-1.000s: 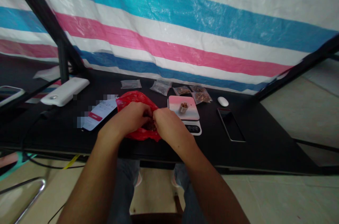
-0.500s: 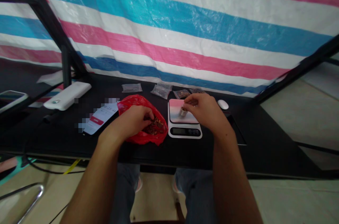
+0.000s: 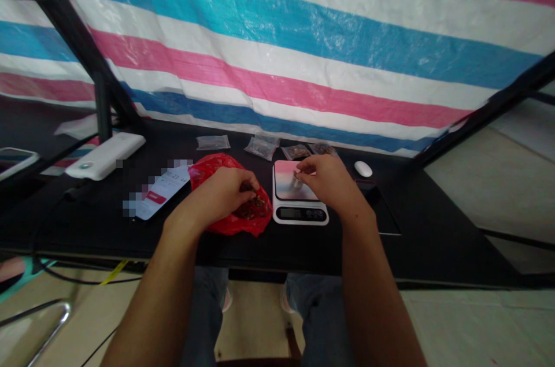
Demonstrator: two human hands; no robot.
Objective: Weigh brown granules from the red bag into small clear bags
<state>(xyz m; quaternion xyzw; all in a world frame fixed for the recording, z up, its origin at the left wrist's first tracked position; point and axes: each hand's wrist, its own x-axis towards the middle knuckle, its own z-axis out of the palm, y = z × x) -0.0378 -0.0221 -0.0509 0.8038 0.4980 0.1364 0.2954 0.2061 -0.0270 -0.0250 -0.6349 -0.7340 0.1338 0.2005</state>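
My left hand [image 3: 236, 188] is over the mouth of a red plastic bag [image 3: 217, 160], its fingers curled together at a heap of small brownish-gold pieces [image 3: 259, 201] inside. Whatever lies between those fingertips is hidden. A white kitchen scale [image 3: 280, 221] with a pink-to-blue top stands right of the bag, and a small metal cup [image 3: 297, 182] rests on its plate. At the cup's rim, my right hand [image 3: 323, 176] has its thumb and fingers pinched together. What they grip, if anything, is too small to name.
Several small clear bags [image 3: 261, 147] lie along the back, some with brown contents. A white mouse [image 3: 363, 169] and a dark flat panel [image 3: 381, 211] are at the right. To the left lie a phone [image 3: 167, 188] and a white oblong device [image 3: 106, 156]. Striped sheeting [image 3: 277, 55] hangs behind.
My right hand's fingertips have come closer to the cup's rim. My left hand has shifted slightly within the bag's mouth, its fingers more curled. The whole view has moved a little.
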